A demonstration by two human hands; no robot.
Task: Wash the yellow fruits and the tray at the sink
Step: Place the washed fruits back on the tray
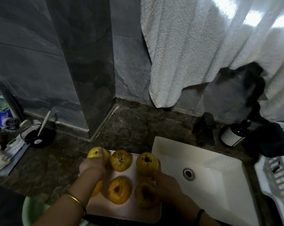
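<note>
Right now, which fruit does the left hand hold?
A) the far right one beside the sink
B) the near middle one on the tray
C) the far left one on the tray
C: the left hand grips the far left fruit at the far corner of the tray, thumb over its top.

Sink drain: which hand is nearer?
Right. The right hand is at the right edge of the tray, just left of the sink drain; the left hand grips a yellow fruit at the tray's far-left corner, farther off.
</note>
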